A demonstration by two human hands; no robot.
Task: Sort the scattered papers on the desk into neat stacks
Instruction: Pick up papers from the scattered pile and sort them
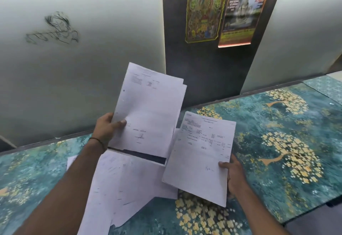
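Desk (277,142): loose papers (129,188) lay overlapping on its near-left part. Above them, to the left, a sheaf (148,109) was held up in the left hand (107,125). To the right and lower, just beside it, a single sheet (201,153) was held in the right hand (235,175). Behind the desk stood a centre panel (203,68) bearing the left poster (204,11) and the right poster (242,11) side by side. A left screen (83,50) and a right screen (305,31) flanked it.

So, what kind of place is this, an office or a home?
Probably a small office or service counter: printed forms bearing signatures, a desk with a teal tree pattern, and frosted partition panels standing behind it.
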